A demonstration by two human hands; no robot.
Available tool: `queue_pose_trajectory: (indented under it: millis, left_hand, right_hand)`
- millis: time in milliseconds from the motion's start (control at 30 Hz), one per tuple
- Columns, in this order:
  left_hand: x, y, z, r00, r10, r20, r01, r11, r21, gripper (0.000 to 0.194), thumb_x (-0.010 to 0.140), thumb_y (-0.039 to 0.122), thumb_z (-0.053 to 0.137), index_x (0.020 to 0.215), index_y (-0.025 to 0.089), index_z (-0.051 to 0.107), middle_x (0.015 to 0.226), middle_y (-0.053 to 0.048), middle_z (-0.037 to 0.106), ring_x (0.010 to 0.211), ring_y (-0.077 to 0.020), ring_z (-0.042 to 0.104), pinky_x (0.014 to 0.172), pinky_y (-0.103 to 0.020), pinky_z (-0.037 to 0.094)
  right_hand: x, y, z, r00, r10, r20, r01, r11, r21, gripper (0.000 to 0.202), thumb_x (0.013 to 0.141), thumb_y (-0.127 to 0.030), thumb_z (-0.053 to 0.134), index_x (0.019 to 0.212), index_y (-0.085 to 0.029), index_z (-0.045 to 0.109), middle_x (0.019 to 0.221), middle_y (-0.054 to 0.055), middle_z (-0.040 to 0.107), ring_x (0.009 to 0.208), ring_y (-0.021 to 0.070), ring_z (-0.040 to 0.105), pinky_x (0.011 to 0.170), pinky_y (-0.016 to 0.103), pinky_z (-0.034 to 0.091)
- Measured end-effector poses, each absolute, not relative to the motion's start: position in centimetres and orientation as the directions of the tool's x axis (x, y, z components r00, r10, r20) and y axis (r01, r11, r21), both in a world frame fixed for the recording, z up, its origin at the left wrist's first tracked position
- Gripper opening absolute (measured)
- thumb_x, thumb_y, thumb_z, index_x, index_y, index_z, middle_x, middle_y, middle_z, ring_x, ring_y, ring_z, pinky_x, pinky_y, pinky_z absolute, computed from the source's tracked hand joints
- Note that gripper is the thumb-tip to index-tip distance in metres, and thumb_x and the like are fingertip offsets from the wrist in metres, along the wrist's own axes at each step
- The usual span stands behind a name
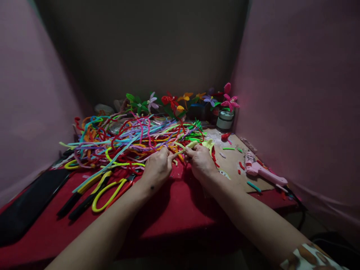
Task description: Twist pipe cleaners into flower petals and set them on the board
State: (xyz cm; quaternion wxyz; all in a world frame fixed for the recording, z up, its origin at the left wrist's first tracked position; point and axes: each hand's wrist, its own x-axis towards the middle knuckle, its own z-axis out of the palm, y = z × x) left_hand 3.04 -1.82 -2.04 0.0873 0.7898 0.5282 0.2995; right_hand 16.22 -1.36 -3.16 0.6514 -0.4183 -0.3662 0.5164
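Observation:
A pale yellow pipe cleaner (177, 153) stretches between my two hands, above the front of a colourful heap. My left hand (158, 167) is closed in a pinch on its left part. The fingers of my right hand (202, 162) pinch it further right, where a fuzzy folded piece (192, 144) rises above them. Just beyond the right hand are pale yellow petal shapes (208, 144); whether they join the held piece I cannot tell. The heap of pipe cleaners (132, 137), in many colours, spreads behind and left of my left hand.
Pliers with black and yellow handles (86, 197) and yellow-handled scissors (108, 195) lie left on the red cloth (174, 221), near a black flat object (30, 204). A pink corded tool (266, 173) rests on cardboard (234, 161) at right. Pipe-cleaner flowers (170, 99) line the back.

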Motion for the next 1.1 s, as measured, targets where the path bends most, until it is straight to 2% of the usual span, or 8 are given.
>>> queue_pose_trajectory:
  millis: [267,400,600,700,800,900,1000,1100]
  left_hand:
    - [3.0,-2.8,-2.6,0.362,0.804,0.472,0.806,-0.524,0.276,0.019,0.087,0.032,0.039,0.078,0.017,0.047,0.067,-0.008,0.06,0.062,-0.0195,0.058,0.053,-0.026,0.032]
    - [2.9,-2.8,-2.8,0.367,0.803,0.469,0.847,-0.497,0.188,0.025,0.088,0.037,0.036,0.079,0.016,0.048,0.06,-0.007,0.058,0.053,-0.0181,0.055,0.048,-0.026,0.027]
    - [2.7,-2.9,-2.7,0.332,0.721,0.607,0.837,-0.523,0.162,0.025,0.088,0.034,0.036,0.074,0.017,0.048,0.054,-0.003,0.053,0.044,-0.0146,0.05,0.044,-0.025,0.023]
    - [2.5,-2.9,-2.4,0.297,0.678,0.672,0.808,-0.554,0.202,0.024,0.087,0.034,0.039,0.071,0.017,0.048,0.05,0.0,0.05,0.041,-0.0127,0.048,0.044,-0.024,0.027]
    - [2.0,-2.7,-1.7,0.195,0.692,0.696,0.782,-0.537,0.315,0.023,0.086,0.031,0.04,0.069,0.018,0.048,0.048,0.004,0.046,0.04,-0.0108,0.044,0.045,-0.023,0.03]
    - [1.7,-2.4,-0.9,0.123,0.658,0.743,0.752,-0.55,0.363,0.022,0.086,0.029,0.042,0.071,0.018,0.052,0.056,0.002,0.051,0.052,-0.0116,0.05,0.054,-0.023,0.036]
    - [1.7,-1.9,-0.9,0.244,0.663,0.708,0.655,-0.651,0.384,0.016,0.083,0.03,0.049,0.079,0.018,0.06,0.077,-0.002,0.06,0.073,-0.0138,0.056,0.068,-0.024,0.041]
    - [2.0,-1.4,-1.6,0.356,0.725,0.59,0.566,-0.67,0.481,0.013,0.08,0.029,0.053,0.081,0.019,0.061,0.081,-0.002,0.063,0.074,-0.014,0.058,0.071,-0.024,0.043]
  right_hand:
    - [16.1,-1.3,-2.6,0.175,0.981,-0.089,-0.512,0.013,-0.859,0.023,0.056,-0.017,0.066,0.054,-0.017,0.043,0.042,-0.007,0.044,0.036,0.0054,0.038,0.038,0.02,0.028]
    - [16.1,-1.3,-2.4,0.177,0.979,-0.103,-0.542,0.01,-0.841,0.02,0.059,-0.012,0.063,0.055,-0.016,0.044,0.042,-0.006,0.045,0.037,0.0052,0.04,0.037,0.018,0.028]
    - [15.9,-1.6,-1.8,0.16,0.974,-0.163,-0.584,-0.04,-0.811,0.021,0.065,-0.005,0.058,0.055,-0.015,0.041,0.042,-0.004,0.046,0.037,0.0052,0.041,0.036,0.017,0.031]
    - [16.0,-1.4,-1.7,0.17,0.973,-0.158,-0.591,-0.027,-0.806,0.022,0.065,-0.006,0.058,0.056,-0.016,0.041,0.043,-0.004,0.046,0.037,0.0056,0.042,0.037,0.018,0.032]
    - [16.3,-1.2,-1.9,0.229,0.967,-0.112,-0.553,0.034,-0.833,0.017,0.066,-0.009,0.056,0.057,-0.015,0.044,0.044,-0.005,0.046,0.037,0.0051,0.042,0.036,0.017,0.032]
    - [16.3,-1.4,-2.1,0.238,0.971,-0.004,-0.458,0.109,-0.882,0.011,0.067,-0.012,0.054,0.059,-0.015,0.048,0.045,-0.006,0.046,0.035,0.0047,0.04,0.035,0.018,0.031]
    - [15.7,-1.9,-2.3,0.135,0.984,0.116,-0.379,0.16,-0.912,0.007,0.067,-0.017,0.054,0.062,-0.015,0.05,0.047,-0.006,0.046,0.034,0.0052,0.038,0.034,0.019,0.03]
    - [15.1,-2.2,-2.6,0.086,0.986,0.142,-0.342,0.163,-0.925,0.007,0.066,-0.021,0.053,0.064,-0.016,0.049,0.05,-0.006,0.047,0.036,0.006,0.039,0.036,0.02,0.032]
